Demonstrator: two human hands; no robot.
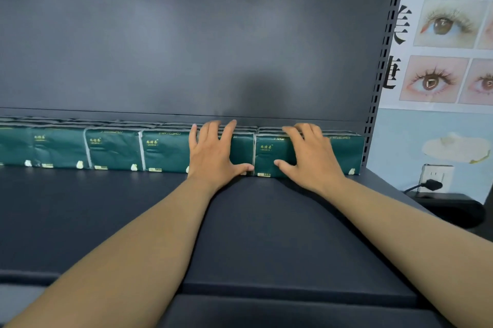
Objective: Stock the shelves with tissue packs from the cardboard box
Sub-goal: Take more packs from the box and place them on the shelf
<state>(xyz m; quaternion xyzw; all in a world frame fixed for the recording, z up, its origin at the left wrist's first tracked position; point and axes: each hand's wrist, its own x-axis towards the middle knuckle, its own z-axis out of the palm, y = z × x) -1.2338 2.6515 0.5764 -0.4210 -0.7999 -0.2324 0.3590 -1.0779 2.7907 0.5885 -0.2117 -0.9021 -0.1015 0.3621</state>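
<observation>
One broad dark grey metal shelf (106,215) with a tall matching back panel (186,34) fills most of what I see, and a single row of dark green plastic-wrapped tissue packs (114,149) runs along the back of it, pushed up against the panel and touching side by side from the left edge to the right upright. To the right stands a pale wall poster with close-up eye photographs and black characters (440,60), and under it a white wall socket with a black plug and cable (434,181). Two bare forearms reach in from the front. The left hand (213,154) lies flat on the front of one green pack (241,149), fingers straight and spread, tips over its top edge, thumb out along the bottom. The right hand (309,157) presses the last pack at the right end of the row (344,151) the same way, fingers lightly bent over the top, thumb pointing left. Neither hand grips anything. The thumbs lie near each other, apart.
</observation>
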